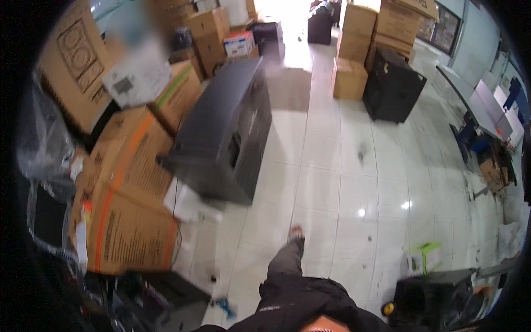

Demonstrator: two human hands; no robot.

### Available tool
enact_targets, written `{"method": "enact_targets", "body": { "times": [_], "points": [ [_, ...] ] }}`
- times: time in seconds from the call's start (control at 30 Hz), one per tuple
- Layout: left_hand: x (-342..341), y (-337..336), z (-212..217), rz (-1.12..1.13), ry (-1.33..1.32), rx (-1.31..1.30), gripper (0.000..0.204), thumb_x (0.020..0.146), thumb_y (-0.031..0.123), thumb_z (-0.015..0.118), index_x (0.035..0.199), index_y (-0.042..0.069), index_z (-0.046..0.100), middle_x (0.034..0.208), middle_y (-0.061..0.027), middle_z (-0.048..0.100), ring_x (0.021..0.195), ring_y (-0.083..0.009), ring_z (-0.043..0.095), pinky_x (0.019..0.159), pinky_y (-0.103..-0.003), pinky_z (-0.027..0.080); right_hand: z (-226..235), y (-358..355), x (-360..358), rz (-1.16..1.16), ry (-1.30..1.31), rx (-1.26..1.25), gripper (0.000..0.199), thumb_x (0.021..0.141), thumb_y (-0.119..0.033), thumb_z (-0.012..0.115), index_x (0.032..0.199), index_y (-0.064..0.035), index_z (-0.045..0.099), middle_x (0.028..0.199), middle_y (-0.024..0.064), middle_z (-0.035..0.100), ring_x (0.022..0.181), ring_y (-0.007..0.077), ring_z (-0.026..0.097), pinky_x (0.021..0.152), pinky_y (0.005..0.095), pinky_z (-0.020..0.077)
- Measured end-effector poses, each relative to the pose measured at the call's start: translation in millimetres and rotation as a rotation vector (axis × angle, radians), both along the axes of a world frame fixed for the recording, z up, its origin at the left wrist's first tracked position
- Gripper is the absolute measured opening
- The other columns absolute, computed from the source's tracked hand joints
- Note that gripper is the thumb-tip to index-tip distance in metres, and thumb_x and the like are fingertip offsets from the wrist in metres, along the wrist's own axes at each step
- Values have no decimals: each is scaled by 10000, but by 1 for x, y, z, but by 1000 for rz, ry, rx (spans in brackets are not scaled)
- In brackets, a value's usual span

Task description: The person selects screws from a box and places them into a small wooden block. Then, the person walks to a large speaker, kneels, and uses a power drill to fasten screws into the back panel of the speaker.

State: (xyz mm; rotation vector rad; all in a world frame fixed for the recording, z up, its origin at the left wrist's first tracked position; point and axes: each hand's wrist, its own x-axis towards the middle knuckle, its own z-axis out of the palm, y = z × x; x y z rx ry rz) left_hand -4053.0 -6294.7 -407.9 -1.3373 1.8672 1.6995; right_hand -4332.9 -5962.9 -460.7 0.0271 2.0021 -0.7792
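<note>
Neither my left hand nor my right hand shows in the head view. At the lower edge are the front of my dark jacket (pixel 310 299) and one trouser leg (pixel 286 260), its shoe (pixel 296 230) on the tiles. Ahead and to the left stands a large dark grey cabinet-like box (pixel 213 130), long side along the walkway. It has a recessed dark opening on its right face. White crumpled packing material (pixel 191 206) lies by its near end.
Brown cartons (pixel 135 221) pile up on the left. On the right are a black wheeled case (pixel 392 86), a brown box (pixel 349 78) and a desk (pixel 475 105). Black boxes (pixel 434 296) and a green-white carton (pixel 425 258) sit near right. White tiled floor (pixel 332 182) runs between toward a bright doorway.
</note>
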Motion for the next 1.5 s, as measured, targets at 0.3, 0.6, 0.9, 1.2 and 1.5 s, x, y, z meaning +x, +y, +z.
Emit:
{"method": "enact_targets", "body": {
  "times": [0.3,0.6,0.9,1.2,1.5],
  "points": [
    [-278,-320,57,24,16,-126,383,742,356,624,895,10,681,751,-105,652,666,-231,592,618,-388,472,-5,-236,-216,-43,-165,108,287,731,-281,651,916,-62,657,721,75,618,612,210,566,557,366,457],
    [-454,-486,27,220,-103,-5,379,779,360,594,908,14,680,714,-91,656,656,-225,592,628,-382,469,0,-447,-559,-22,-134,226,287,714,-270,668,907,-58,661,737,75,627,636,210,574,575,364,463],
    [-767,-807,0,-425,49,-203,373,824,338,530,928,7,667,760,-193,662,716,-297,641,654,-396,468,-5,-672,-832,-14,-194,308,288,697,-259,685,897,-54,666,753,75,636,661,210,582,592,361,468],
    [-1209,-1163,92,-798,24,-236,354,887,339,486,979,56,677,970,-184,662,937,-347,613,842,-421,469,-10,-975,-1089,-202,-171,172,290,680,-248,702,888,-50,671,769,76,645,685,210,590,610,359,473],
    [-1549,-1333,129,-756,154,232,476,947,430,476,1179,36,609,1144,-129,632,1080,-244,562,956,-363,407,-79,-1228,-1388,-208,-265,273,292,663,-237,720,879,-46,675,785,76,654,710,210,598,627,356,479]
  ]
}}
